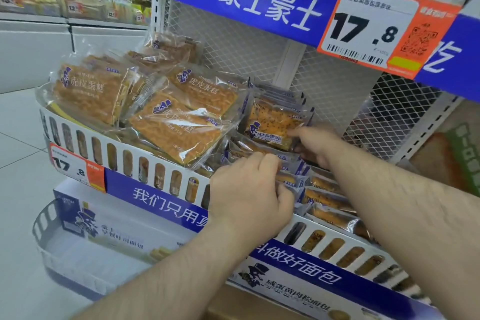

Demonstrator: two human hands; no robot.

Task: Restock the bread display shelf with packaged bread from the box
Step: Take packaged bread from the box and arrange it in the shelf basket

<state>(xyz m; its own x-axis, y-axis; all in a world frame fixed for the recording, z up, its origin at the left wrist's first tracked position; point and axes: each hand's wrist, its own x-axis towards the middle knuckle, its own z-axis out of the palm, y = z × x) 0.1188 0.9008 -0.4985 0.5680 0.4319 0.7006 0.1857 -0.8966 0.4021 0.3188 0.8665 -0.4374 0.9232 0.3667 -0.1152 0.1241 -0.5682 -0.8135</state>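
While pinching bread packs — both hands' grips, left hand, right hand — just inside the shelf rail.

Both hands on bread packets, slotted display shelf

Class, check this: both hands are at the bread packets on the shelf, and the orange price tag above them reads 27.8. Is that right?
Not quite. The head view shows the price tag reads 17.8, not 27.8. The rest holds: the left hand and right hand are at the bread packets on the shelf.
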